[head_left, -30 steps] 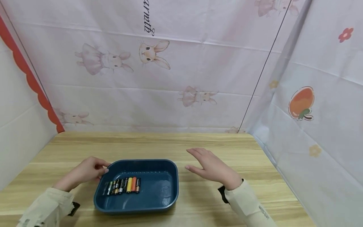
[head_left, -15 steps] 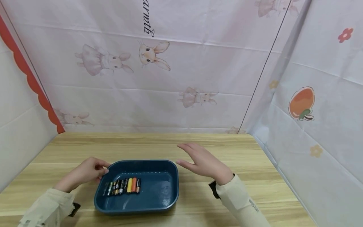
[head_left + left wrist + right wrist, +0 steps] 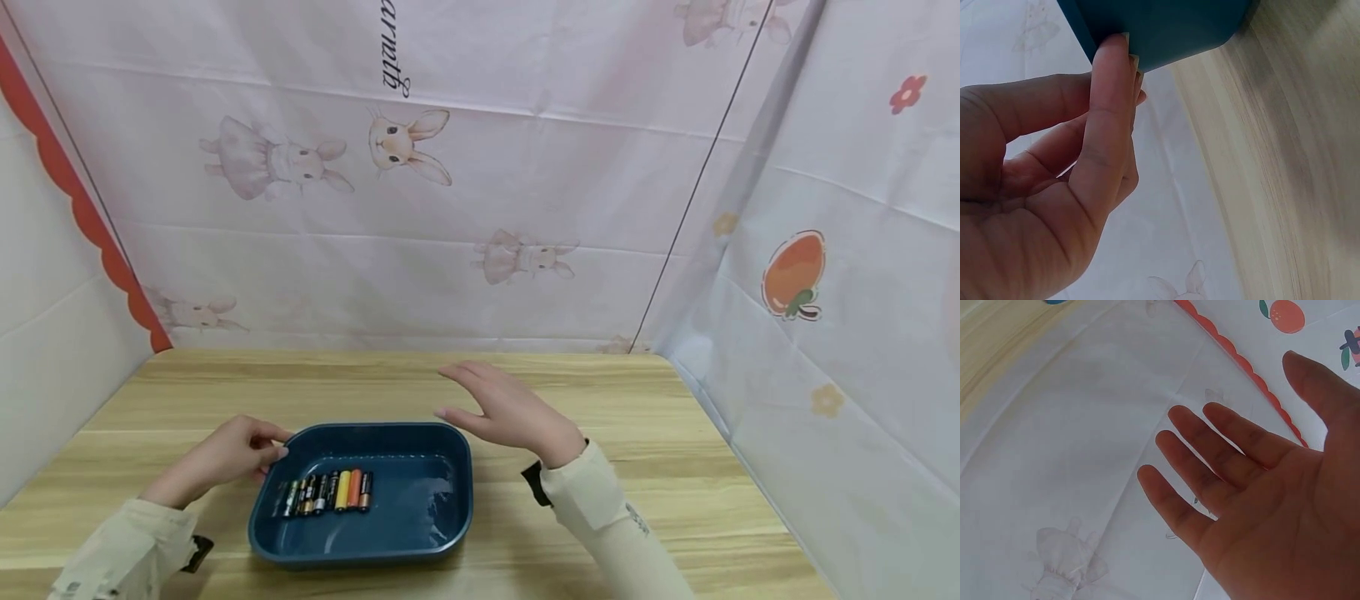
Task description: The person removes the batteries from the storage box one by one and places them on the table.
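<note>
I've got the left hand (image 3: 223, 457) at the far left corner of the dark blue tray (image 3: 405, 487), its thumb and fingers pinched on the rim; the left wrist view shows me fingertips against the outer wall. The tray stands left of the middle on the wooden desk (image 3: 735, 492), toward the near side. On its floor, closer to the left wall, I can see a row of batteries (image 3: 320, 493) lying side by side, mostly dark, with a yellow battery (image 3: 342, 489) and an orange battery (image 3: 354, 489) next to each other near the right end. The right hand (image 3: 510, 410) hangs by the tray's far right corner, holding nothing: fingers straight, slightly apart, thumb spread away. I can't tell how high it is. Along the desk's far edge rises a rabbit-print backdrop (image 3: 450, 300).
</note>
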`<state>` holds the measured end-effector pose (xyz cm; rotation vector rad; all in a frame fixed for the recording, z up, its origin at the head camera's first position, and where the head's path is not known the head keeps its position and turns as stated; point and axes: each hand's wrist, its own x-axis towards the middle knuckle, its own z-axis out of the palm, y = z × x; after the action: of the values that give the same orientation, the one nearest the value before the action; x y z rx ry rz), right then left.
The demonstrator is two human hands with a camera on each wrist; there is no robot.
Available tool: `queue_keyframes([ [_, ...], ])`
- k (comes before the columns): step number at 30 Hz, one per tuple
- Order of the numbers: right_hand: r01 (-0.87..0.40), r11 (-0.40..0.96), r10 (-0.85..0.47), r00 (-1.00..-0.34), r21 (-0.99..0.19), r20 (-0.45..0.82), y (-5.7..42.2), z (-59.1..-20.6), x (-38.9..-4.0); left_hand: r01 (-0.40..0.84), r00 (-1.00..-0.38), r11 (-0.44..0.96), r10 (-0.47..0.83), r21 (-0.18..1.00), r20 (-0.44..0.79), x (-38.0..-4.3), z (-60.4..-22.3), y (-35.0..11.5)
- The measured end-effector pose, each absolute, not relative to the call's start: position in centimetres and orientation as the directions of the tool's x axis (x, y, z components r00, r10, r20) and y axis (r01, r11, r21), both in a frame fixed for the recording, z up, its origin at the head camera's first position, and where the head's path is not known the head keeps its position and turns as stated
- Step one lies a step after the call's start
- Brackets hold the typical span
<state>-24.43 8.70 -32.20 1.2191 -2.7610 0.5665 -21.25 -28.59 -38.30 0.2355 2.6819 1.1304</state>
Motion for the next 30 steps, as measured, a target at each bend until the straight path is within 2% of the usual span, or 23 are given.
queue_keyframes([
  [11, -0.780, 0.561, -0.757, -0.619, -0.277, 0.209, 5.5, -31.5, -24.9, 0.054, -0.965, 0.695, 0.221, 0.717, -0.141, -21.2, -38.3, -28.5],
  [19, -0.805, 0.524, -0.800, -0.577, -0.278, 0.162, 2.7, -31.7, -25.2, 0.049, -0.966, 0.701, 0.214, 0.711, -0.144, -21.3, -38.3, -28.4],
  [30, -0.836, 0.505, -0.857, -0.515, -0.214, -0.012, -1.4, -32.8, -24.9, 0.050, -0.962, 0.691, 0.226, 0.721, -0.150, -21.5, -38.4, -28.5],
])
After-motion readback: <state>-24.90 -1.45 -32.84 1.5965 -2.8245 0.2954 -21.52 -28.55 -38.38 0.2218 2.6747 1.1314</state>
